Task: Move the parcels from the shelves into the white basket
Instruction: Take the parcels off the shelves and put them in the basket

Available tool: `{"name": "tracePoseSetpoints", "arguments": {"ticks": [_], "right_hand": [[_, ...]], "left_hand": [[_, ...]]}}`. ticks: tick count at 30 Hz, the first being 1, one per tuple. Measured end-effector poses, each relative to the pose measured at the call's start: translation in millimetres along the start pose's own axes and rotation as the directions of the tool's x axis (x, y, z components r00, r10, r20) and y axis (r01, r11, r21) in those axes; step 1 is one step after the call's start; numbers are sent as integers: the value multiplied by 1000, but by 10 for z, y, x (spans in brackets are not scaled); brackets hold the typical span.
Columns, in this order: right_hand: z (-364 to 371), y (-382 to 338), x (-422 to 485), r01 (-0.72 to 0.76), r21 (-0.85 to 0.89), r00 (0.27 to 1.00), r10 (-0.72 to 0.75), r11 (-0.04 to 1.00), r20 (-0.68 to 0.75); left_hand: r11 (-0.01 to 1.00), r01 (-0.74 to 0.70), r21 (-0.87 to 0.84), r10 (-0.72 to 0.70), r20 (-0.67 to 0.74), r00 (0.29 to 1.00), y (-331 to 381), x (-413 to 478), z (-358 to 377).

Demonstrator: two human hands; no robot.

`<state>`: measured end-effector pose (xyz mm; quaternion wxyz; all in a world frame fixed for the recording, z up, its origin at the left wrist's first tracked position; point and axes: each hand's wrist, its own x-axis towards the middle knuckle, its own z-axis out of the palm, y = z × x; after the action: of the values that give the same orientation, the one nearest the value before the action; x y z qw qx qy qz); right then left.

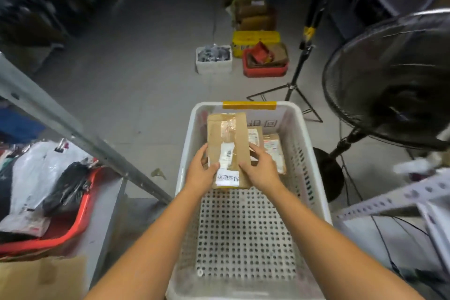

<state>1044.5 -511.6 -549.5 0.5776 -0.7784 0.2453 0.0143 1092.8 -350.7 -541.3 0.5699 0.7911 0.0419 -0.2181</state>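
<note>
**Brown cardboard parcel [227, 151], taped and labelled, held in white perforated plastic basket [314, 153]**

Item: flat oblong carton with clear tape down its face, a barcode sticker at the centre and a white printed label at the near end.

Location: between the two hands, over the far half of the basket. Whether its underside rests on the basket floor cannot be told.

Grip, left hand [202, 173]: holds the left long edge, thumb on the top face, fingers curled round the side.

Grip, right hand [261, 170]: holds the right long edge in the same way.

Just beyond the right hand: two smaller brown parcels [275, 151] lying in the basket, partly under the held one.

Ahead of both hands: yellow tape strip [249, 105] on the far rim.

Left of the left hand: grey metal shelf upright [73, 129] and a red plastic tub [73, 221] of white and black poly bags.

Right of the right hand: black pedestal fan [389, 75].

Well ahead, on the floor: white crate [213, 61], yellow crate [255, 39], red crate [265, 66] and black tripod [304, 56].
</note>
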Motion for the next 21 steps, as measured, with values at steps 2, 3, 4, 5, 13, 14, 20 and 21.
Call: {"name": "tracePoseSetpoints", "arguments": {"ticks": [2,3,4,5,13,14,20,21], "right_hand": [[180,164,337,-16,23,999,15,1000,35],[267,249,499,-14,27,999,13,1000,43],[359,342,663,-15,26,999,13,1000,47],[449,441,813,-21,23,999,20,1000,49],[813,1057,1587,-95,-11,992,95,995,80],[826,1087,1641,-103,-10,991,103,995,80],[801,1070,1785,-135,-5,985,135,991,111],[788,1039,1768,-145,-21,980,146,989,133]], "left_hand": [[1000,5,8,-5,3,1000,-193,366,-12],[1000,2,19,-2,8,1000,-299,554,-12],[999,2,34,-3,10,1000,-414,749,-6],[999,10,51,-11,12,1000,-526,935,9],[973,71,219,-72,-4,997,-1143,1843,193],[974,75,213,-75,-9,997,-1176,1902,207],[971,101,218,-98,-23,995,-1142,2043,213],[966,106,238,-104,-24,994,-1107,2032,207]]}}
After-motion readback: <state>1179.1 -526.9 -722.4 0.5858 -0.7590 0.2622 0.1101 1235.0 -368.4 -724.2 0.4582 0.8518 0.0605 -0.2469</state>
